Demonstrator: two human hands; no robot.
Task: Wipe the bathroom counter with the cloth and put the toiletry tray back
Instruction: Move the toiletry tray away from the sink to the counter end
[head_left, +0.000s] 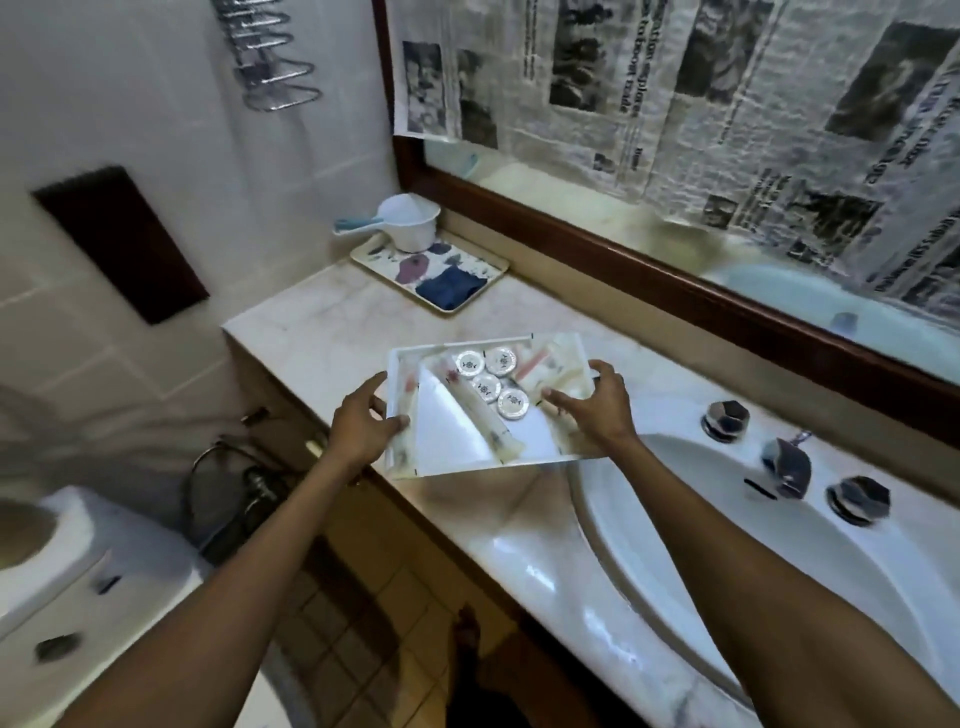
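Note:
A white toiletry tray (457, 436) with several round white soaps and wrapped sachets is held over the marble counter (322, 343), near its front edge. My left hand (363, 421) grips the tray's left rim. My right hand (592, 410) grips its right rim, thumb inside. The tray is tilted slightly and overhangs the counter's front. A dark blue cloth (448, 291) lies folded on a patterned tray (379, 260) at the back left corner of the counter.
A white scoop with a blue handle (408, 221) stands on the patterned tray. The sink basin (727, 525) with a tap (787, 465) and two knobs lies to the right. A newspaper-covered mirror (675, 104) backs the counter. A toilet (78, 561) stands at the lower left.

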